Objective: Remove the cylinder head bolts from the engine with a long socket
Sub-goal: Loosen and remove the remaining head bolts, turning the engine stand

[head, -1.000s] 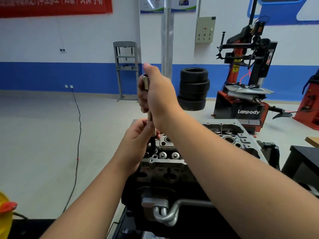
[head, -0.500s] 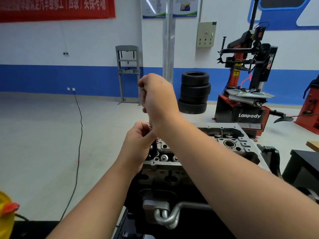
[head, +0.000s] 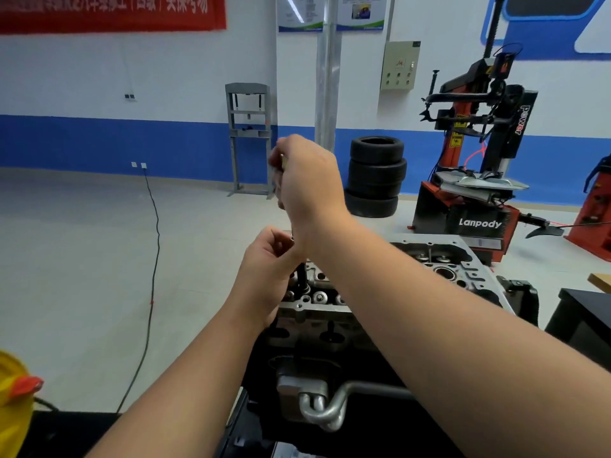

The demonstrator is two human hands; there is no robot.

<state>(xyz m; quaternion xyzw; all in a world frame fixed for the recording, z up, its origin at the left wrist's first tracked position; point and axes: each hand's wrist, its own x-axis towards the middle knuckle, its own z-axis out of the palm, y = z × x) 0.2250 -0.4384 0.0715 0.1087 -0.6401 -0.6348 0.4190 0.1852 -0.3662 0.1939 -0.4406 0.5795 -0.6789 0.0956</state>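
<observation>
Head view: the long socket (head: pixel 301 276) stood nearly upright over the near left corner of the cylinder head (head: pixel 330 309), its dark lower end down in a bolt well and its long axis running vertically up between the two hands. Most of the shaft was hidden behind them, so whether it leaned slightly could not be told.

The right hand (head: pixel 309 180) was curled round the top of the tool, with a sliver of bright metal showing at its fingers. The left hand (head: pixel 267 259) sat lower, its fingers curled round the shaft just above the head, steadying it.

As a judgement, the step in hand was spinning out one of the bolts by hand: the grip looked like twisting, not levering. The bolt itself was not visible, so how far it was backed out could not be told.

The next move would call for keeping the socket in line with the bolt while turning, then lifting straight up so the bolt clears its well without snagging.

The engine (head: pixel 330 375) stood in front of the person, with its pipework (head: pixel 325 409) nearest the camera.
</observation>
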